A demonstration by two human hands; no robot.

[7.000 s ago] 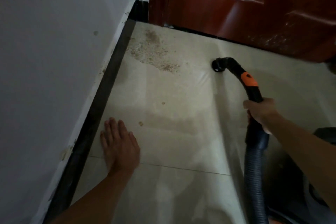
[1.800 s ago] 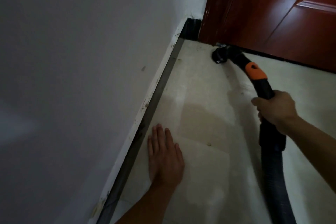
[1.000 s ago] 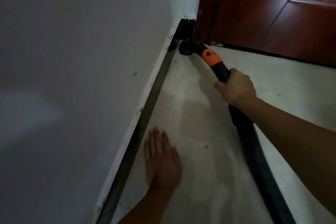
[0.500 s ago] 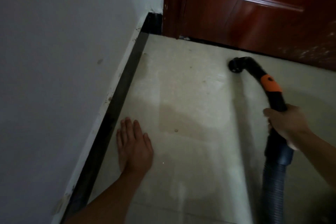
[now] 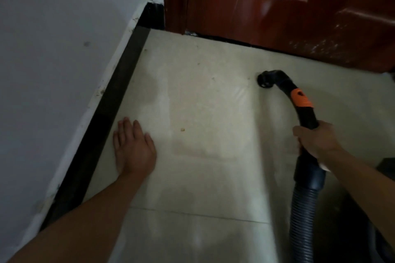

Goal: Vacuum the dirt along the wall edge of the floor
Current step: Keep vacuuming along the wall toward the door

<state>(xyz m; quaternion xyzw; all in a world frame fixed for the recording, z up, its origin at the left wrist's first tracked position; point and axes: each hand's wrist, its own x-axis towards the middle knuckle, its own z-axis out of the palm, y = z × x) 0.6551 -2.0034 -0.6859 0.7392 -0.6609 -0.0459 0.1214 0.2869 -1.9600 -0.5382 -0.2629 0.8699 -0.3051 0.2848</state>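
Wall (image 5: 53, 60) left; door (image 5: 288, 6) ahead; left hand (image 5: 133, 147) on floor (image 5: 203, 102) beside baseboard (image 5: 119, 83); vacuum nozzle (image 5: 266, 80) right.

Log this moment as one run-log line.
left hand flat on floor | right hand grips vacuum handle | nozzle near door, away from baseboard | crumb on floor

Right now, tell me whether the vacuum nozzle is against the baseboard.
No, the nozzle sits out on the tile, well apart from the baseboard.
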